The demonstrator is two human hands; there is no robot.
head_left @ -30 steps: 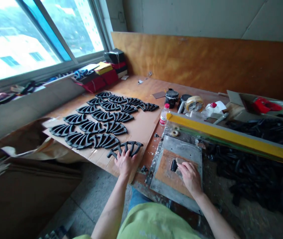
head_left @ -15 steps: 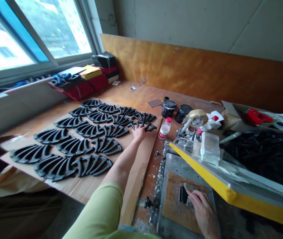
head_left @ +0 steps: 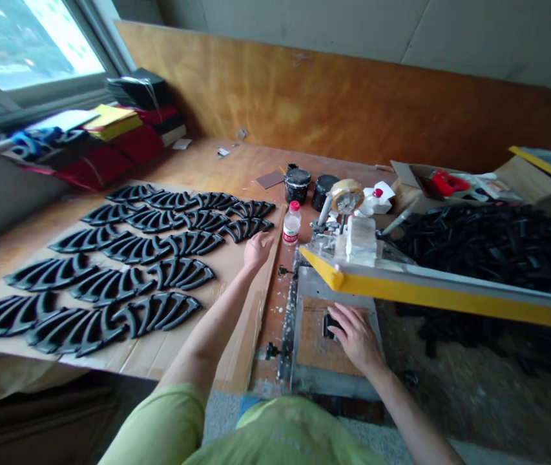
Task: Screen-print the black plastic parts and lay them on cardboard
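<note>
Head view: I look down from afar at the table (head_left: 197, 161), which spreads out on every side of the bottle (head_left: 291, 224). Well beyond the bottle, a long wooden board (head_left: 304, 97) stands upright. To the bottle's left lies a cardboard sheet (head_left: 243, 342). Well to its right I see a heap (head_left: 493, 239) of black parts, and a yellow-edged frame (head_left: 430, 296) runs off that way from a corner near the bottle. On my side of the bottle lies a metal plate (head_left: 311, 281) with a wood panel (head_left: 311, 349) on it. Left of the bottle, black fans (head_left: 243, 228) rest in rows on the sheet.

The left hand (head_left: 257, 250) is just left of the bottle, next to the closest fan, fingers loosely together; I see nothing in it and cannot tell whether it touches the fan. The right hand (head_left: 358, 339) is nearer me than the bottle, over the panel, fingers loosely spread.

Just beyond the bottle stand two jars (head_left: 297, 186); right of it sits a tape roll (head_left: 347, 196). Smallest, a black piece (head_left: 327, 325) lies on the panel, nearer me than the bottle, at the right fingers; I cannot tell whether they pinch it.
</note>
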